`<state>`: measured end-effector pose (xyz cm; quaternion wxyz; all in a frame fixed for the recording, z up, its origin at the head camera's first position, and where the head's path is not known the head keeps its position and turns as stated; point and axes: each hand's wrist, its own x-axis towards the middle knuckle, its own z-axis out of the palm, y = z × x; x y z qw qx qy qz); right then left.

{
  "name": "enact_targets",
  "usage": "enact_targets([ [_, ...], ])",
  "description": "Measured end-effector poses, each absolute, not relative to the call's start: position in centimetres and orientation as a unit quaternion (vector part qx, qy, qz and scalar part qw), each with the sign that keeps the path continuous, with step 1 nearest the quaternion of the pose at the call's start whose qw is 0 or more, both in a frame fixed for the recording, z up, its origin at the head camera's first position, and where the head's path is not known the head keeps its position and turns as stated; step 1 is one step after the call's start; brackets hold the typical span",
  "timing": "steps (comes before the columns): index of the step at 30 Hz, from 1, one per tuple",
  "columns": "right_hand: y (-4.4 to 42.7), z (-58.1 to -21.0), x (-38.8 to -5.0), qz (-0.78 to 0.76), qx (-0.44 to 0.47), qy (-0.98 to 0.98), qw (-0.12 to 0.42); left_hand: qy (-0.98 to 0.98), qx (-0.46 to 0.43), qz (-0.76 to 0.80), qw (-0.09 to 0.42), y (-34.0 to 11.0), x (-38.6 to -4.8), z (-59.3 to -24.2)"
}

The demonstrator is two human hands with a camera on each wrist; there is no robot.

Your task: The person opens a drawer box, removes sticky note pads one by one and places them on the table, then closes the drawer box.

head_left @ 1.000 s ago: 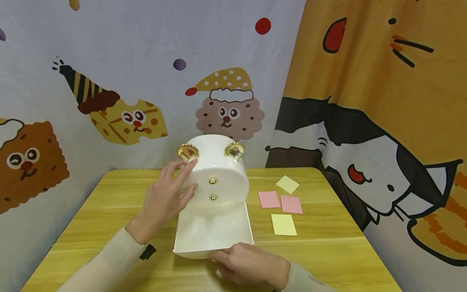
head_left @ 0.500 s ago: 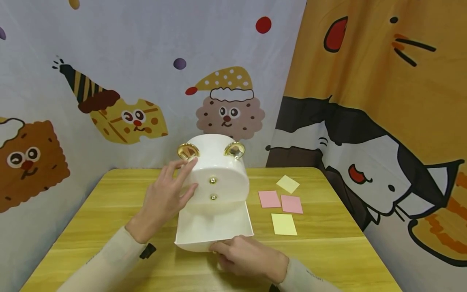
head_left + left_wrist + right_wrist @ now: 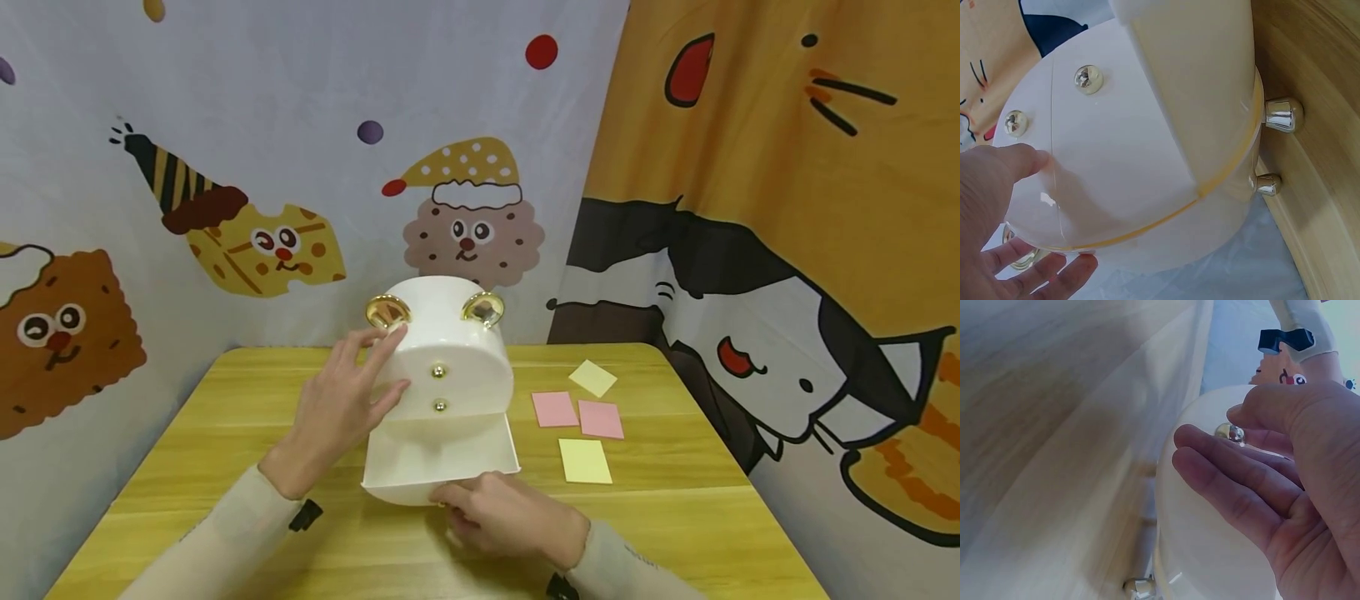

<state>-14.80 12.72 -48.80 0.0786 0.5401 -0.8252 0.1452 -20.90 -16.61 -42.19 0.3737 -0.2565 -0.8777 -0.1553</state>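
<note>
A white rounded box (image 3: 465, 367) with gold ear-like rings on top stands at the table's middle. Its lower drawer (image 3: 442, 454) is pulled partway out toward me, with no contents visible in it. My left hand (image 3: 337, 400) holds the box's upper left side, thumb on the front face and fingers round the curved edge. At the drawer's front, my right hand (image 3: 510, 517) pinches the small gold knob (image 3: 1232, 432) between thumb and fingers. Two gold studs, one of them this stud (image 3: 438, 372), sit on the box's front above the drawer.
Right of the box, two pink sticky notes (image 3: 555, 409) and two yellow sticky notes (image 3: 585, 461) lie flat on the wooden table (image 3: 675, 517). Gold feet (image 3: 1284, 115) lift the box off the tabletop. A printed cloth (image 3: 300, 83) hangs behind the table.
The drawer has slid inward, away from me, and my right hand has moved forward with its knob. My left hand and the box body have stayed in place.
</note>
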Motion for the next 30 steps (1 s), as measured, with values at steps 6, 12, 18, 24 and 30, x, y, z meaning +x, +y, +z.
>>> enact_targets([
  [6, 12.7, -48.8, -15.1, 0.158, 0.530, -0.831, 0.055, -0.877, -0.256, -0.155, 0.375, -16.5, -20.8, -42.2],
  [12, 12.7, -48.9, -15.4, 0.171, 0.527, -0.831, 0.049, -0.876, -0.258, -0.154, 0.377, -16.4, -20.6, -42.4],
  [18, 12.8, -49.0, -16.0, 0.194, 0.517, -0.833, 0.034, -0.876, -0.258, -0.149, 0.380, -16.3, -20.6, -42.3],
  [24, 12.7, -49.0, -16.6, 0.196, 0.508, -0.838, 0.024, -0.876, -0.255, -0.148, 0.380, -16.3, -20.4, -42.2],
  [30, 12.5, -49.2, -17.3, 0.197, 0.506, -0.839, 0.029, -0.876, -0.257, -0.152, 0.378, -16.4, -20.6, -42.1],
])
